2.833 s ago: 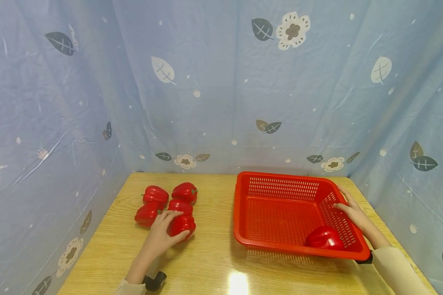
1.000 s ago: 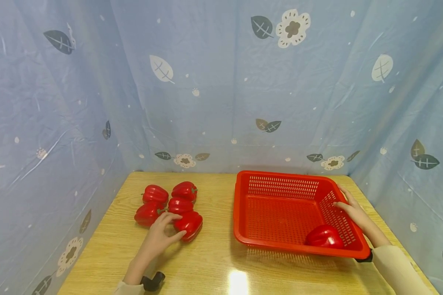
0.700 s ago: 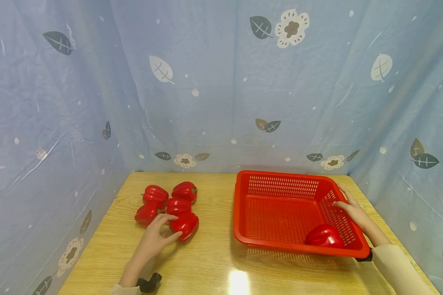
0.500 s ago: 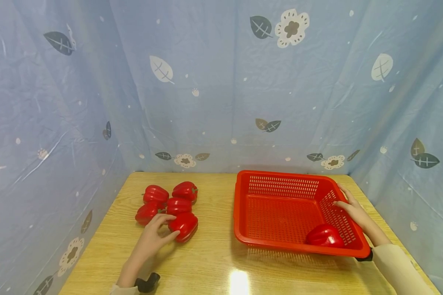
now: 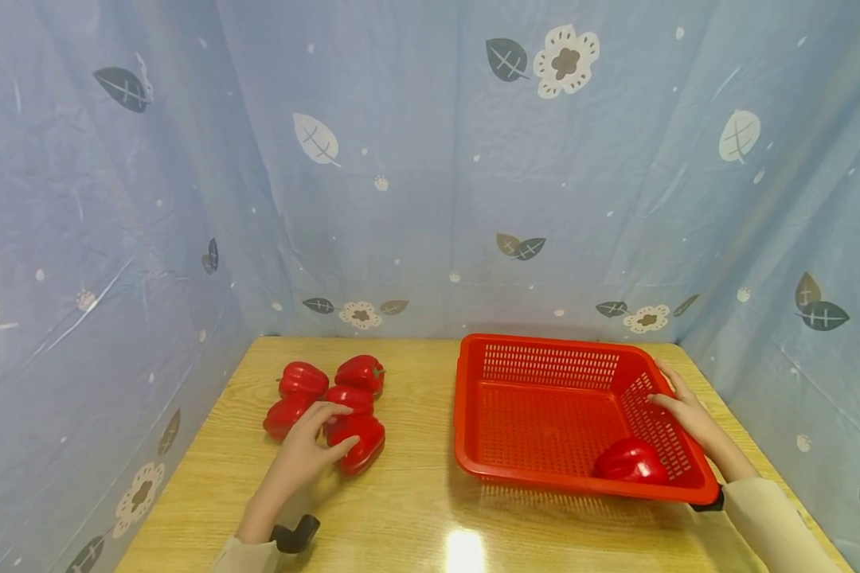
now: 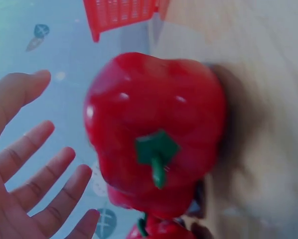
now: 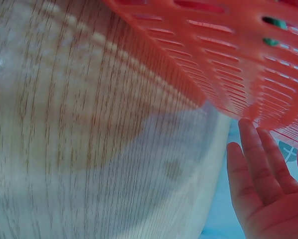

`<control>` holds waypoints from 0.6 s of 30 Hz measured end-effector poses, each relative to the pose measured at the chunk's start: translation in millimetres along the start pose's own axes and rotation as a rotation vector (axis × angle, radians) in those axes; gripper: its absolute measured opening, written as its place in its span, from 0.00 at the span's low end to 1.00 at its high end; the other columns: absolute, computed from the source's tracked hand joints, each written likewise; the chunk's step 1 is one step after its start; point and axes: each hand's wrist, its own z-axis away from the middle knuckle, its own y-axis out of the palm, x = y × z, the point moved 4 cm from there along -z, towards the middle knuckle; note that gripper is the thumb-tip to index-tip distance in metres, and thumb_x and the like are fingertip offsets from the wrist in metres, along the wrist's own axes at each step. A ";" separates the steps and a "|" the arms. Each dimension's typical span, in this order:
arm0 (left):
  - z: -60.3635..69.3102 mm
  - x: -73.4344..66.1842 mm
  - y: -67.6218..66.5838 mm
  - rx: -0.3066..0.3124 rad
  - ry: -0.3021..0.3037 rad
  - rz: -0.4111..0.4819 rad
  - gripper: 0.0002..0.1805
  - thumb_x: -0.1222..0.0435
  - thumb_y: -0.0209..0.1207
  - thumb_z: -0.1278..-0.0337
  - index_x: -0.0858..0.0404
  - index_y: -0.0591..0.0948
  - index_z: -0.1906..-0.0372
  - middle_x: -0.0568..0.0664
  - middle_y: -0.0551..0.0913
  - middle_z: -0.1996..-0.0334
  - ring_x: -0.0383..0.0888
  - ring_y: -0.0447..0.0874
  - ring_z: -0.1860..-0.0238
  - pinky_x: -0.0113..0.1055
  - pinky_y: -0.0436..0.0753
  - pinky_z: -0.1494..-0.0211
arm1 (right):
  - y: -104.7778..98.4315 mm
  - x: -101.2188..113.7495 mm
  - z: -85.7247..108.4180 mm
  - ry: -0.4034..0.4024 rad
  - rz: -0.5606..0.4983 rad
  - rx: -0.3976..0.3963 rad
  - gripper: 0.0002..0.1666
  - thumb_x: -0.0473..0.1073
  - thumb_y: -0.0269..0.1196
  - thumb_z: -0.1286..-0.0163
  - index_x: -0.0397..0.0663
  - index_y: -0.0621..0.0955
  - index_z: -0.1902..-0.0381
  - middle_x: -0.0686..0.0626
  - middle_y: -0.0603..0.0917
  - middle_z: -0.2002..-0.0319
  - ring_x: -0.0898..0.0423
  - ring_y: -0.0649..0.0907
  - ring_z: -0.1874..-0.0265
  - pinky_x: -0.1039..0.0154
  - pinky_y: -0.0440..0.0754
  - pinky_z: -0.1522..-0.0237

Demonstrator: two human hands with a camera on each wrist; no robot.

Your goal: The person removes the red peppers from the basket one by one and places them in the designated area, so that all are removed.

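Observation:
Several red bell peppers lie grouped at the left of the table, and my left hand [image 5: 302,450] is over the nearest bell pepper [image 5: 364,455]. The thumb overlaps it in the head view. In the left wrist view the spread fingers [image 6: 57,159] stand apart from that pepper, whose green stem faces the camera. At the right, my right hand [image 5: 691,414] holds the side rim of a red plastic basket [image 5: 466,414], thumb over the rim and straight fingers [image 7: 258,159] along the outer wall. One bell pepper [image 5: 631,461] lies in the basket's near right corner.
The wooden table [image 5: 408,509] carries the basket on the right and the peppers on the left. A blue patterned curtain [image 5: 401,199] encloses the back and both sides. Behind the nearest pepper are a pepper [image 5: 349,399] and another pepper [image 5: 361,372].
The nearest pepper has turned on the table and shifted slightly. Over the last half second my left hand has moved a little right and farther over it. The right hand and basket stay put.

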 end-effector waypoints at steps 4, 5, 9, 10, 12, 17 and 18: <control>-9.0 -9.0 1.4 0.009 0.021 0.022 0.22 0.57 0.71 0.58 0.51 0.78 0.53 0.44 0.77 0.54 0.47 0.77 0.51 0.45 0.78 0.48 | 0.3 0.8 0.6 0.002 -0.001 -0.003 0.41 0.39 0.47 0.27 0.60 0.39 0.26 0.60 0.72 0.58 0.56 0.84 0.72 0.59 0.84 0.71; -11.2 -11.4 2.1 0.012 0.023 0.033 0.22 0.57 0.70 0.58 0.50 0.78 0.53 0.43 0.77 0.54 0.48 0.77 0.50 0.46 0.78 0.47 | 0.4 0.8 0.7 0.004 -0.003 -0.003 0.41 0.39 0.47 0.27 0.59 0.39 0.26 0.60 0.73 0.58 0.56 0.84 0.72 0.59 0.84 0.71; -19.1 -20.0 6.6 0.030 0.020 0.066 0.22 0.55 0.70 0.57 0.48 0.77 0.53 0.38 0.75 0.53 0.49 0.76 0.49 0.49 0.77 0.46 | 0.3 0.5 0.8 0.012 -0.008 -0.001 0.40 0.39 0.47 0.27 0.59 0.39 0.26 0.61 0.73 0.59 0.56 0.84 0.71 0.59 0.84 0.71; -20.8 -22.1 8.3 0.038 0.022 0.075 0.23 0.55 0.70 0.57 0.48 0.77 0.52 0.38 0.75 0.53 0.49 0.76 0.49 0.49 0.77 0.46 | 0.3 0.5 0.9 0.012 -0.009 -0.002 0.40 0.39 0.47 0.27 0.58 0.39 0.26 0.61 0.73 0.59 0.56 0.84 0.72 0.59 0.84 0.71; -24.1 -26.1 11.7 0.053 0.029 0.090 0.24 0.54 0.70 0.57 0.49 0.77 0.51 0.38 0.75 0.53 0.50 0.76 0.49 0.49 0.77 0.46 | 0.3 0.6 0.9 0.012 -0.013 -0.001 0.40 0.39 0.47 0.27 0.59 0.40 0.26 0.62 0.72 0.59 0.56 0.84 0.71 0.59 0.84 0.71; -32.5 -35.6 21.0 0.073 0.073 0.104 0.24 0.54 0.69 0.56 0.50 0.77 0.50 0.41 0.76 0.52 0.46 0.75 0.51 0.48 0.78 0.48 | 0.3 0.5 0.6 0.016 0.005 -0.006 0.40 0.39 0.47 0.27 0.57 0.39 0.26 0.56 0.73 0.57 0.56 0.84 0.71 0.59 0.84 0.70; -34.2 -37.5 23.0 0.072 0.083 0.095 0.24 0.54 0.69 0.56 0.49 0.77 0.50 0.41 0.76 0.52 0.44 0.74 0.50 0.47 0.77 0.47 | 0.2 0.2 0.4 0.019 0.011 -0.010 0.40 0.39 0.47 0.27 0.56 0.39 0.26 0.52 0.73 0.55 0.56 0.84 0.71 0.59 0.84 0.70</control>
